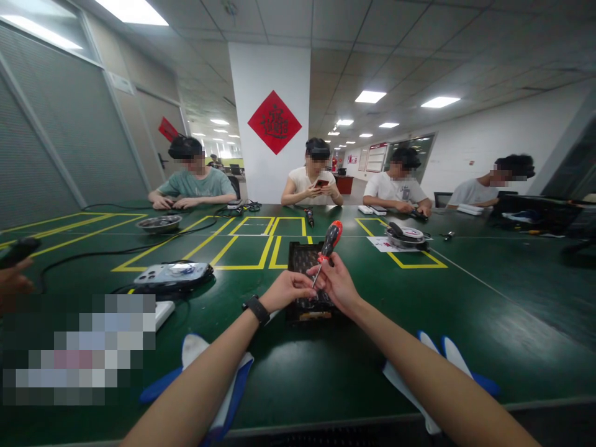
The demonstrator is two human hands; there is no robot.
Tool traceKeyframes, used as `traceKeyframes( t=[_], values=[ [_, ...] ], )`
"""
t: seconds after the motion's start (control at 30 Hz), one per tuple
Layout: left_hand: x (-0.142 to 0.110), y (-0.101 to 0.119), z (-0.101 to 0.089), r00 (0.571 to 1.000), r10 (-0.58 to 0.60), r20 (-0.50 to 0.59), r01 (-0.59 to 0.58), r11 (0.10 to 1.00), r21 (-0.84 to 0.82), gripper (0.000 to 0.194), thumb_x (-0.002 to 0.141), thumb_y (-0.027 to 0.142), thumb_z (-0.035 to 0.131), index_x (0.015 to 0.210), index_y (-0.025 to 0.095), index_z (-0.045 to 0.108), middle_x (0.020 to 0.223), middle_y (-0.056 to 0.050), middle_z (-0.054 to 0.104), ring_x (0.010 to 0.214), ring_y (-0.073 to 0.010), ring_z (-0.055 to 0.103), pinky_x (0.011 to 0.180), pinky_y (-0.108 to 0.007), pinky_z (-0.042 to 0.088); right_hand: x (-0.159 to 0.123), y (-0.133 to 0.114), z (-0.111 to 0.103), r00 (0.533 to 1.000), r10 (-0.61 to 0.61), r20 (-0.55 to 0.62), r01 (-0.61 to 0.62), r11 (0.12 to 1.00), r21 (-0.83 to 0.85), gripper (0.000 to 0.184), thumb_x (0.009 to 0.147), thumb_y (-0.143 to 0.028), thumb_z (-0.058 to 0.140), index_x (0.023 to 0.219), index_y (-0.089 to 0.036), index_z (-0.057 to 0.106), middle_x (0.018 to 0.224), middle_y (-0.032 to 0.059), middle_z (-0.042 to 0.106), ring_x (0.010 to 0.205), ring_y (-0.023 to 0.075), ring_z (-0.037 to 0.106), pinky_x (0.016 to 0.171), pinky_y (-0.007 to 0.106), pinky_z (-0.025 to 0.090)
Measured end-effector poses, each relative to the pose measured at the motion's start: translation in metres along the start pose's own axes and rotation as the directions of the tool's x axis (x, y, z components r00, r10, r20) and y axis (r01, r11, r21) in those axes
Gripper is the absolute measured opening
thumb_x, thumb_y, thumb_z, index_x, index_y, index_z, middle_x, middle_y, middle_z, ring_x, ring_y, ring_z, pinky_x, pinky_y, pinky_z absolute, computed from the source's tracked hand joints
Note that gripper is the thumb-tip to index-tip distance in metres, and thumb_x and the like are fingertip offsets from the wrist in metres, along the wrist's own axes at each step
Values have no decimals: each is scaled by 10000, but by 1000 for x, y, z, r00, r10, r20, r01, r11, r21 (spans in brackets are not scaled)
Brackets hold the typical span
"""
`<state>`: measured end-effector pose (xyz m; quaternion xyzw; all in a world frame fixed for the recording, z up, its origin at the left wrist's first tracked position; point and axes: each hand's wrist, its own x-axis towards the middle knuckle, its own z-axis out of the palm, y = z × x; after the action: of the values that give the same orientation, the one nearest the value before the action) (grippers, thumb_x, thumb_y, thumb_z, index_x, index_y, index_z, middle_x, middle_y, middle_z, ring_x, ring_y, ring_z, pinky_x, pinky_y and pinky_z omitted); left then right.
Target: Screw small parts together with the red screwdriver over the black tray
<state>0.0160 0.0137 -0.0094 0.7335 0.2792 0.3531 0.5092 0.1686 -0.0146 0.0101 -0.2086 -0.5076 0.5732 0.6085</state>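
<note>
My right hand (338,282) is closed around a screwdriver (327,246) with a red and black handle that points up and away. My left hand (288,290), with a black watch on the wrist, pinches near the tip of the screwdriver's metal shaft. Both hands hover just above a black tray (302,257) of small parts on the green table (465,310).
A white and blue glove (223,379) lies under my left forearm, another glove (447,357) by my right. A phone (172,273) with cables sits to the left. Metal bowls (159,223) and a second screwdriver (309,217) lie farther off. Several people sit across the table.
</note>
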Motion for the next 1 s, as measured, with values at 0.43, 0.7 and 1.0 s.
traceKeyframes(
  t=[0.43, 0.7, 1.0],
  values=[
    [-3, 3, 0, 993, 55, 105, -57, 998, 14, 357, 742, 401, 549, 870, 78, 631, 749, -75, 645, 647, -113, 554, 604, -220, 415, -2, 3, -5, 994, 48, 96, -55, 996, 73, 350, 791, -344, 510, 1124, -254, 453, 819, 7, 555, 510, 72, 441, 437, 218, 426],
    [0, -6, -1, 997, 62, -35, -59, 993, 101, 318, 681, 393, 612, 770, 89, 642, 643, -26, 591, 523, -77, 473, 528, -203, 388, -4, 2, -2, 998, 18, 58, -19, 999, 30, 336, 774, -348, 541, 1080, -251, 443, 768, 2, 594, 507, 68, 461, 497, 200, 397],
    [-2, 1, 0, 997, 56, 47, -60, 995, 84, 362, 753, 429, 515, 800, 88, 627, 678, -37, 598, 552, -77, 486, 531, -194, 399, -2, 4, -8, 997, 65, 50, -67, 997, 40, 365, 809, -399, 449, 1131, -227, 453, 799, 20, 585, 518, 85, 462, 509, 250, 432]
  ],
)
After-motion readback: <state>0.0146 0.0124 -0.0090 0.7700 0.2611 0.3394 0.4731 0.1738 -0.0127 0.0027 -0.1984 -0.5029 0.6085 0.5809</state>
